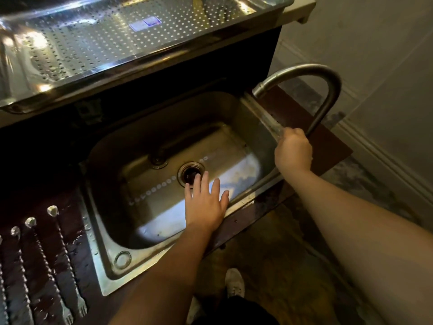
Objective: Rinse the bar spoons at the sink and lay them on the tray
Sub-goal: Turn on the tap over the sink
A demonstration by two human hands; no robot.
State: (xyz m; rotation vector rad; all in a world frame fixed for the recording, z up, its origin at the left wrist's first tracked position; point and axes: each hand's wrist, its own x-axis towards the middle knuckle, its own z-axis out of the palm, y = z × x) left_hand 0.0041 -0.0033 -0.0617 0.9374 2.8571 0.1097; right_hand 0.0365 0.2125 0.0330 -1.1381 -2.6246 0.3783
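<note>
Bar spoons (44,261) are lying side by side on the dark, wet counter (70,233) in the lower left of the frame, bowls pointing up the picture and forked ends toward the bottom edge, each a little apart from the next. Water drops are sitting on the counter among them. Just to their right, the stainless sink (112,266) is filling the middle of the frame, its drain (191,173) near the centre of the basin.

The left hand (206,202) is hovering over the basin just below the drain, fingers straight and spread, holding nothing. The right hand (293,152) is curling around something at the base of the faucet (328,90) at the sink's right rim; what exactly it is gripping cannot be told, since the hand is covering it. The faucet's curved spout is arching up and left, its mouth hanging over the basin's upper right corner.

Across the upper left of the frame, a perforated steel tray (93,43) is resting on a higher ledge behind the sink, catching bright reflections. A pale wall with a baseboard is running down the right side, and a mottled floor is showing below, with a light shoe (234,285) near the bottom centre.
</note>
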